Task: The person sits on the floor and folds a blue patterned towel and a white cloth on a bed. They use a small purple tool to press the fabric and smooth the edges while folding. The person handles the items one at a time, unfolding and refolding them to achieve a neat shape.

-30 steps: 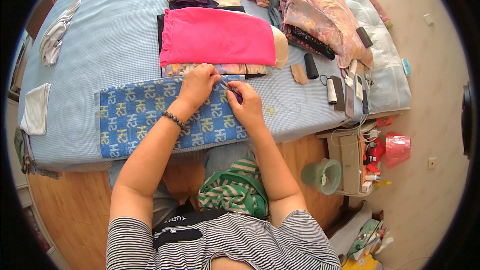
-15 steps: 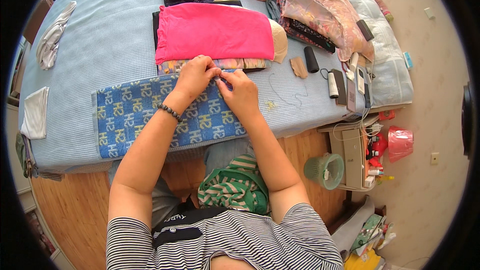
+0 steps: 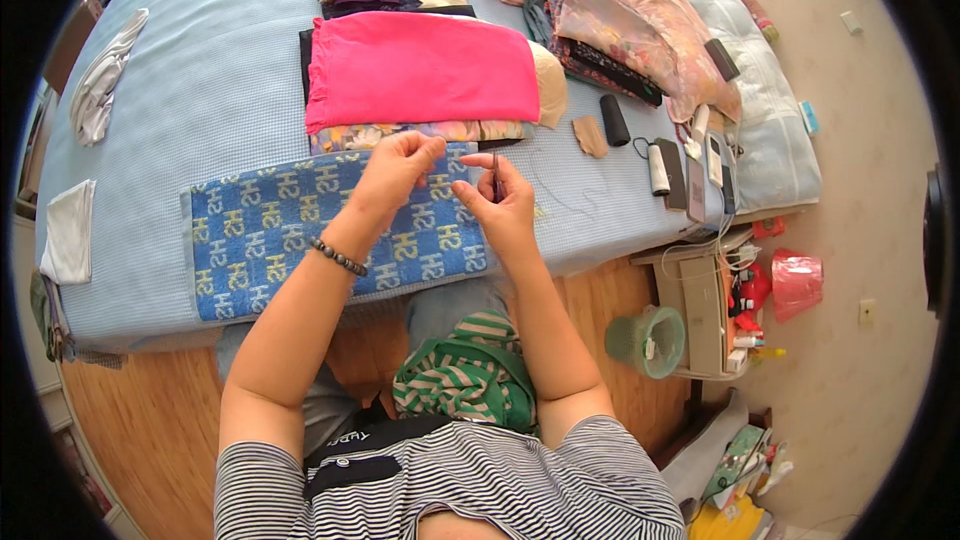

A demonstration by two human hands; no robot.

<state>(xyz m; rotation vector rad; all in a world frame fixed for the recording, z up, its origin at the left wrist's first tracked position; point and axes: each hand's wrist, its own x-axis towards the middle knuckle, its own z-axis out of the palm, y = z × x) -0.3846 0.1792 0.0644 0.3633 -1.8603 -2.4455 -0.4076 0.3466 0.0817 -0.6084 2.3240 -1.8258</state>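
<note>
A blue towel (image 3: 270, 230) with a yellow and white letter pattern lies spread along the bed's near edge. Over its far edge my left hand (image 3: 400, 165), a beaded bracelet at its wrist, has fingertips pressed together in a pinch. Whatever is between them is too small to make out. To its right is my right hand (image 3: 500, 205), thumb and forefinger apart. A slim dark tool (image 3: 497, 180) stands upright in its grip, its kind unclear. Beyond the hands a folded bright pink cloth (image 3: 425, 70) rests on a floral cloth (image 3: 400, 134).
Thin dark thread (image 3: 572, 195) lies on the bed cover right of the towel. Farther right are a black cylinder (image 3: 617, 120), a beige scrap (image 3: 589, 137) and a phone (image 3: 696, 190). A green striped cloth (image 3: 465, 380) is on my lap. A green basket (image 3: 617, 340) stands on the right.
My hands were together at the towel's far edge and have drawn apart. The dark tool now shows upright in my right hand.
</note>
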